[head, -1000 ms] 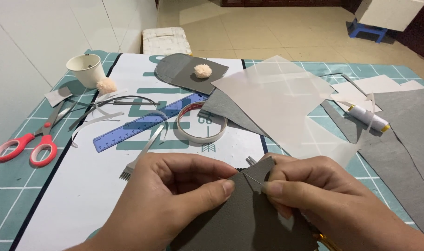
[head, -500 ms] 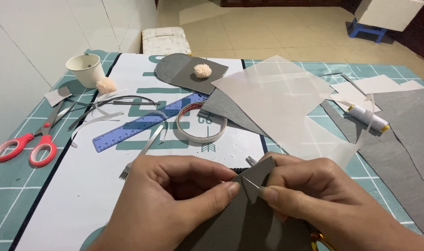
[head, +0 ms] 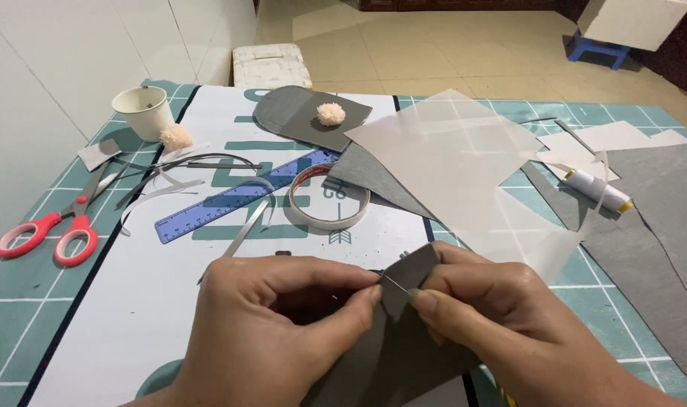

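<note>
1. While both hands meet at the lower centre of the frame, the left hand (head: 272, 316) pinches the edge of a grey felt piece (head: 403, 339) between thumb and forefinger, its other fingers curled shut.
2. The right hand (head: 501, 316) grips the same felt from the other side, thumb and forefinger closed near a thin needle (head: 394, 284) that shows as a pale line between the two hands' fingertips.
3. The felt lies under and between the hands, its upper corner folded up and standing just above the fingers.
4. As a judgement, the sewing looks to be at an early or middle point: no finished seam can be seen on the felt, and thread at the needle is too fine to make out.
5. A second grey felt shape (head: 298, 117) with a cream pompom (head: 330, 113) on it lies at upper centre, untouched; another pompom (head: 176, 136) sits beside a white cup (head: 142, 111) at upper left.
6. Red scissors (head: 45, 234) lie at the left, a blue ruler (head: 241, 196) and a tape roll (head: 328, 197) in the middle, well apart from the hands.
7. A translucent sheet (head: 464, 162) covers more grey fabric at right centre, and a thread spool (head: 596, 188) rests near the right edge.
8. All of it sits on a teal cutting mat (head: 27, 316).
</note>
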